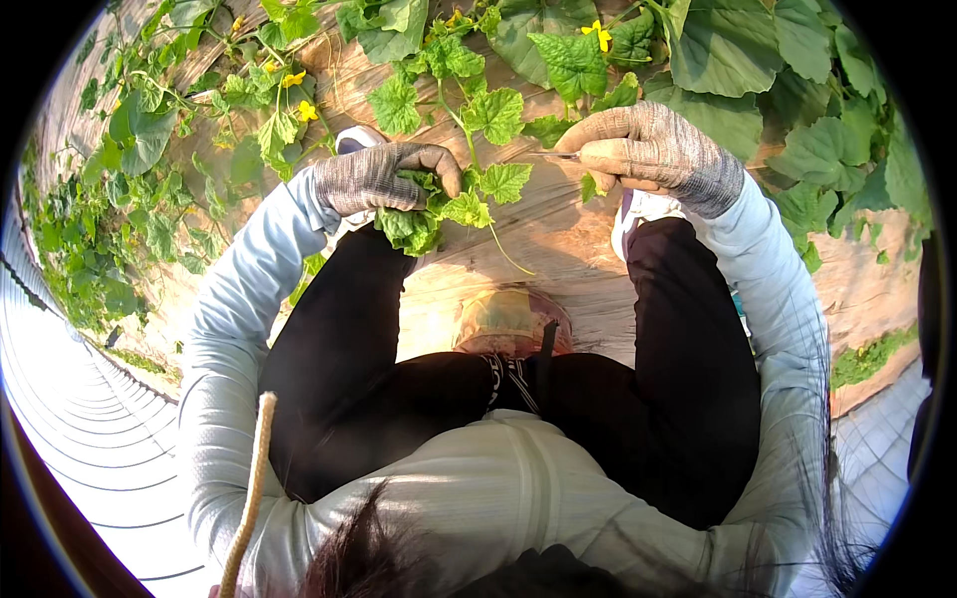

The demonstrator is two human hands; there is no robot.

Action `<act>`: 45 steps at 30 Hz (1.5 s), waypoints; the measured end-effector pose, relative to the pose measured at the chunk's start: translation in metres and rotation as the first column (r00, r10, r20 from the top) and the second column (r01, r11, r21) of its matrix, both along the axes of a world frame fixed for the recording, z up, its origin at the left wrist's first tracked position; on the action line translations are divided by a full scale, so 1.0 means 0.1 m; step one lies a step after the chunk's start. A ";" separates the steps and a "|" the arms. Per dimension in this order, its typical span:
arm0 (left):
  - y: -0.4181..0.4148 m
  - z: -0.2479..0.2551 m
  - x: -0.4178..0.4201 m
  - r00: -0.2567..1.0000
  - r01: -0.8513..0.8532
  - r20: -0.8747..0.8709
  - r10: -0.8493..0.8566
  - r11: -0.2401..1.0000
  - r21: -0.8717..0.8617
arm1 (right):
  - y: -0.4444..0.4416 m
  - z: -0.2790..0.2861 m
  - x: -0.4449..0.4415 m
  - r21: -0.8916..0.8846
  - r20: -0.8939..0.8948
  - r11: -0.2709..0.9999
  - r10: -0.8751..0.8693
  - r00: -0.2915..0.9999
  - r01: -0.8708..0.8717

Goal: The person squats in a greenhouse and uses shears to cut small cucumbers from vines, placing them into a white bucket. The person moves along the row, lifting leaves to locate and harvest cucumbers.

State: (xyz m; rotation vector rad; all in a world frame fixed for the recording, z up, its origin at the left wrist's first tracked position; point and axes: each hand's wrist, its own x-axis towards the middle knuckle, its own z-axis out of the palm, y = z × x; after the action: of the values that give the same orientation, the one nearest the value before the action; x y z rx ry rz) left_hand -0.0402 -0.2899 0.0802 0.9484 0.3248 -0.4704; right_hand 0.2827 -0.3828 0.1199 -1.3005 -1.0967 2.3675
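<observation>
My left hand [381,178], in a grey knit glove with tan fingers, is closed around several green leaves [410,230] at the lower end of a vine shoot [460,119]. A thin curly tendril [511,253] hangs below the bunch. To the right, my right hand [650,153] wears a matching glove. Between its thumb and fingers it pinches a slim metal tool [555,155], whose tip points left towards the shoot. Most of that tool is hidden by the fingers, so its kind is unclear. The tip appears apart from the leaves.
Vines with yellow flowers [307,111] spread at the upper left, and broad leaves [718,52] crowd the upper right. Plastic film [568,261] appears to cover the soil. Between my bent legs lies a colourful rounded object [493,321]. A beige cord [254,486] hangs at the lower left.
</observation>
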 end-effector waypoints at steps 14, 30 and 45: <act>0.32 0.52 0.01 0.776 -0.619 -0.230 0.587 0.779 -0.102 | 0.16 0.08 -0.63 0.159 0.111 0.970 -0.204 0.973 0.185; 0.40 0.46 0.07 0.852 -0.523 -0.096 0.514 0.839 -0.151 | 0.27 0.45 -0.38 0.264 0.091 0.878 -0.435 0.896 0.400; 0.34 0.45 -0.06 0.869 -0.482 -0.247 0.430 0.850 -0.215 | 0.37 0.61 -0.31 0.320 0.129 0.904 -0.340 0.932 0.285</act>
State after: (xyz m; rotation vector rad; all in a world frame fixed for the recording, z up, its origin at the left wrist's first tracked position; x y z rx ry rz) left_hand -0.0463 -0.2561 0.1257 0.5299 0.6290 -0.1547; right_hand 0.2519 -0.3455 0.1811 -1.4740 -1.1383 1.8019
